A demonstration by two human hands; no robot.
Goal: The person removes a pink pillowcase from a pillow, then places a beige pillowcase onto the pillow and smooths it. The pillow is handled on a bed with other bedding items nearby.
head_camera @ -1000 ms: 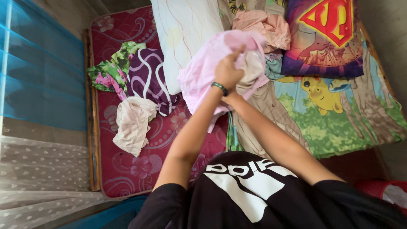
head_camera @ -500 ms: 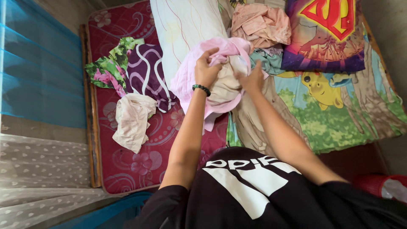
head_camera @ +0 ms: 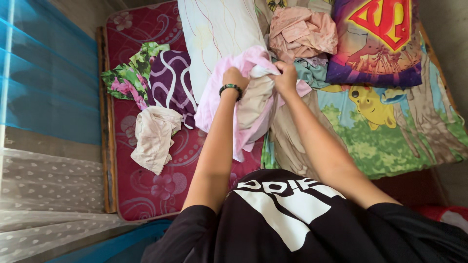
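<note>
A pink cloth (head_camera: 222,95) is held up over the bed (head_camera: 146,185) by both hands. The left hand (head_camera: 234,78), with a dark bead band (head_camera: 230,88) at the wrist, is closed on the cloth's upper edge; the right hand (head_camera: 286,78) is closed on the same edge just beside it, so each grip is shut tight on fabric. A beige lining or second layer (head_camera: 251,104) is seen hanging between the two hands, and the pink folds fall below the left forearm toward the maroon flowered mattress.

To the left of the cloth a purple garment with white curves (head_camera: 170,85) is lying on the mattress, touching a green floral piece (head_camera: 129,73) and a pale cream garment (head_camera: 153,136) below it. Behind the hands a white pillow (head_camera: 214,34) is laid lengthwise. A crumpled peach garment (head_camera: 302,31) and a teal one (head_camera: 312,73) are piled just beyond the right hand, beside a purple cushion with a red and yellow emblem (head_camera: 380,41). A cartoon-print sheet (head_camera: 390,126) is spread on the right. Blue netting (head_camera: 44,83) is hung at the far left
</note>
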